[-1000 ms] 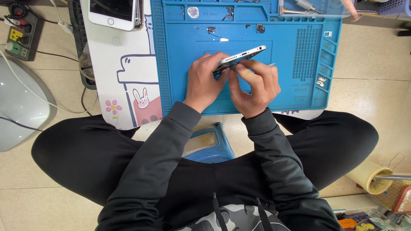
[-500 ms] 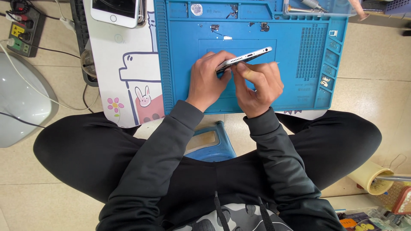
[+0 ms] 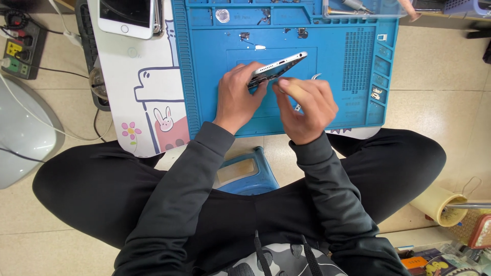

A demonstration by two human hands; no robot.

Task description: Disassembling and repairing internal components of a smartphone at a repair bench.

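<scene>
— Head view looks straight down, right? What takes up the most room?

— From where I stand, the person's lap does: black trousers (image 3: 128, 194), legs folded on the tiled floor (image 3: 460, 92), dark sleeves reaching forward. Beyond the knees sits a low white desk (image 3: 133, 66) with cartoon drawings on it, and on that a big blue repair mat (image 3: 353, 102) with moulded trays along its far and right edges.

— And the hands?

— Both are over the middle of the mat. The left hand (image 3: 236, 94) is closed on a slim silver phone (image 3: 280, 65), gripping its near end so the phone stands on edge, tilted, its far end pointing up and right. The right hand (image 3: 307, 105) is curled tight just beside it, fingertips (image 3: 283, 84) pinched together and pressed against the phone's lower edge. Whether a tool sits in that pinch I cannot tell; it's too small.

— Anything else about?

— A white phone (image 3: 127, 18) lies face up at the desk's far left corner. A grey rounded object (image 3: 20, 138) sits on the floor to the left, with a power strip (image 3: 18, 51) behind it. A blue stool (image 3: 245, 174) peeks out under the desk's edge. Small screws and bits (image 3: 302, 33) are scattered on the mat's far side, well apart from the hands.
</scene>
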